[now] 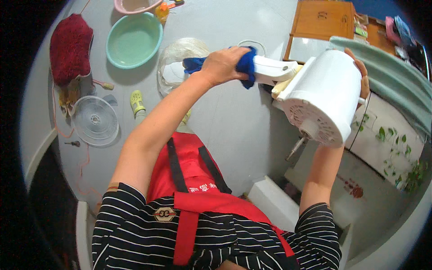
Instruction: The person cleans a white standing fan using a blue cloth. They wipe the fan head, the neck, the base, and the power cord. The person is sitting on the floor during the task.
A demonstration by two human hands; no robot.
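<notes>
A white fan motor housing point(321, 90) is held up at the right, its slotted end and metal shaft point(297, 147) facing down toward me. My right hand point(362, 76) supports it from the far right side, with only the fingers and part of the palm showing. My left hand point(225, 66) is closed around a blue cloth point(245, 67), which wraps the white fan neck point(274, 69) joined to the housing. Another end of the cloth sticks out to the left of that hand. A yellowed part shows where the neck meets the housing.
On the floor at left lie a green basin point(134, 41), a pink basin point(135, 5), a round white fan grille point(95, 120) and a dark red cover point(71, 49). A clear plastic bag point(173, 63) sits beyond my left arm. Wooden cabinet point(321, 20) and green cloth point(387, 76) stand right.
</notes>
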